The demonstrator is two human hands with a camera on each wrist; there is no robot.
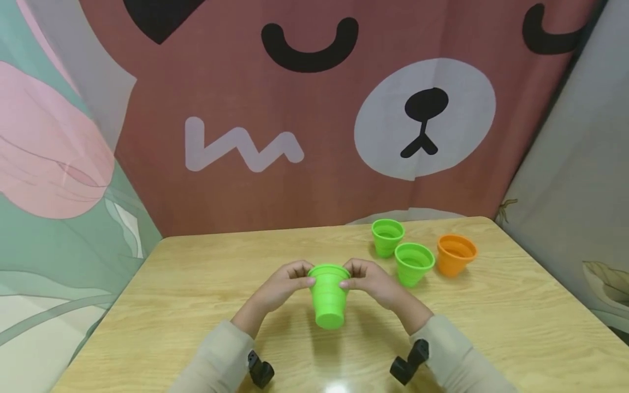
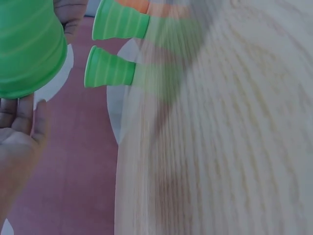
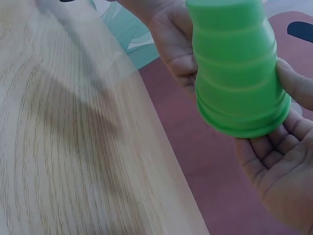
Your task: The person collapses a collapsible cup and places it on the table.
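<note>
My fingers (image 3: pixel 250 161) hold a green cup (image 1: pixel 329 300) of smooth, ringed, semi-gloss plastic. The surface (image 1: pixel 206 278) is wood-grained, with a glossy reflection. The backdrop (image 1: pixel 324 114) is matt cloth; my sleeves (image 1: pixel 221 346), matt fabric.

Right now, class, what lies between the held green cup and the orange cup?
In the head view, the right hand and the nearer standing green cup lie between the held green cup and the orange cup.
</note>
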